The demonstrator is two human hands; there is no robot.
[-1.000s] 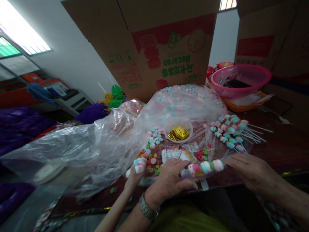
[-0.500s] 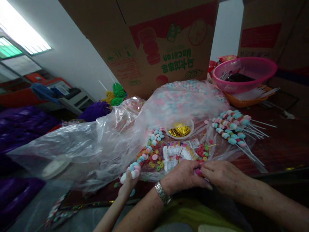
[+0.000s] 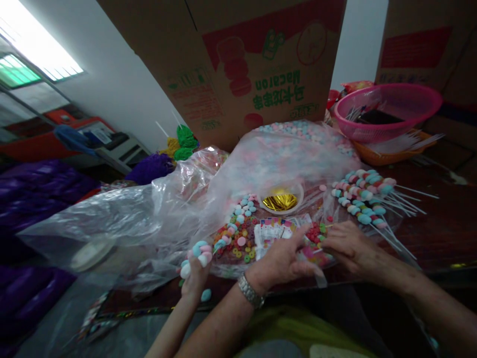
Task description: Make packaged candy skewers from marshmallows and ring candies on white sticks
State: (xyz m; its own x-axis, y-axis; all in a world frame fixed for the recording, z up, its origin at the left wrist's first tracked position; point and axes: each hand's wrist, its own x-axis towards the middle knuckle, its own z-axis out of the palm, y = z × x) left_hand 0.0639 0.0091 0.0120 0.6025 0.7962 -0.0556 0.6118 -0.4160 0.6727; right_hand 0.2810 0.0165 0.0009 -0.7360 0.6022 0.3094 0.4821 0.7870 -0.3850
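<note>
My left hand (image 3: 285,261), with a metal watch (image 3: 250,291) at its wrist, has its fingers apart beside a stack of printed labels (image 3: 268,233). A clear strip hangs near its fingertips. My right hand (image 3: 350,246) is bent over the red and green ring candies (image 3: 316,232); its fingertips are partly hidden, and what they hold, if anything, is unclear. Between the hands lies a pink printed piece (image 3: 316,256). Gold twist ties (image 3: 279,201) fill a round tub behind. Candy skewers (image 3: 363,194) with white sticks lie at the right.
Another person's small hand (image 3: 196,273) holds pastel candies at the left. Clear plastic (image 3: 164,219) covers a candy heap. A pink basket (image 3: 387,112) sits back right, before tall cardboard boxes (image 3: 261,64).
My hands have moved apart, and my left fingers have opened. My right hand has risen towards the ring candies. The pink piece between my fingers now shows below. The view has shifted slightly.
</note>
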